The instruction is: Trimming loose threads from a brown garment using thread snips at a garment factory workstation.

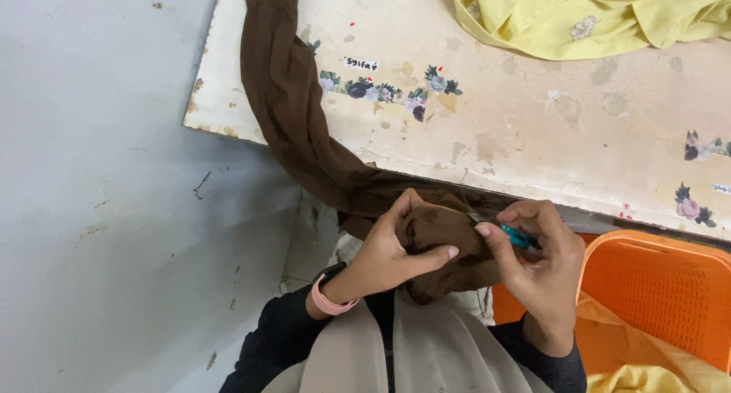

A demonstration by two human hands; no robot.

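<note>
An orange plastic basket [655,286] holds yellow cloth [632,379]. A small white label [360,64] sits beside floral stickers [381,92] on the worn table [533,134]. The left hand [384,256] pinches brown fabric [289,119] draped off the table's edge; the right hand [537,263] clamps a small teal tool [518,237].

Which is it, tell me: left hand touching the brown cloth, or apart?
Touching. The head view shows the left hand pinching the bunched brown cloth, thumb pressed on its fold.

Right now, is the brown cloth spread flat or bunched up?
Bunched: the brown cloth trails off the table, gathered between both hands.
</note>
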